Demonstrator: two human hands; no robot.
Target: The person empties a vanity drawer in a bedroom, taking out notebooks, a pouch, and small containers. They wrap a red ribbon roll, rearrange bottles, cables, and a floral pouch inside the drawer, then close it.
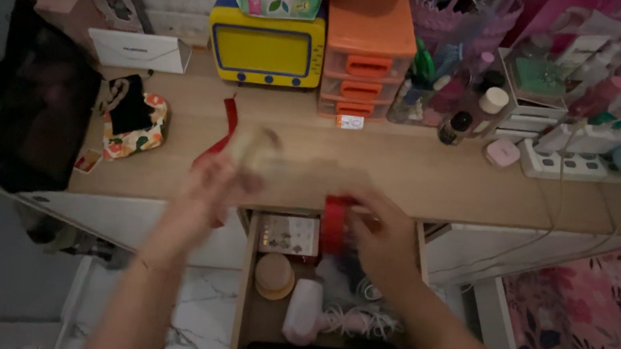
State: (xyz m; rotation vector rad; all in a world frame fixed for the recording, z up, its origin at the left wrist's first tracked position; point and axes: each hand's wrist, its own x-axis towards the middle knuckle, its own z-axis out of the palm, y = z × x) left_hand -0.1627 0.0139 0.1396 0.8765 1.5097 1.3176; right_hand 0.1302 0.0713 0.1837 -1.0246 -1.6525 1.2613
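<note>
The right hand (385, 243) is closed around a red roll (334, 225) above the open drawer (248, 325); the left hand (219, 179), badly blurred, seems to grip a pale object (254, 148) over the tabletop (421, 176), though I cannot tell for sure. A slip could drop the roll among the drawer's white cords (356, 318).
</note>
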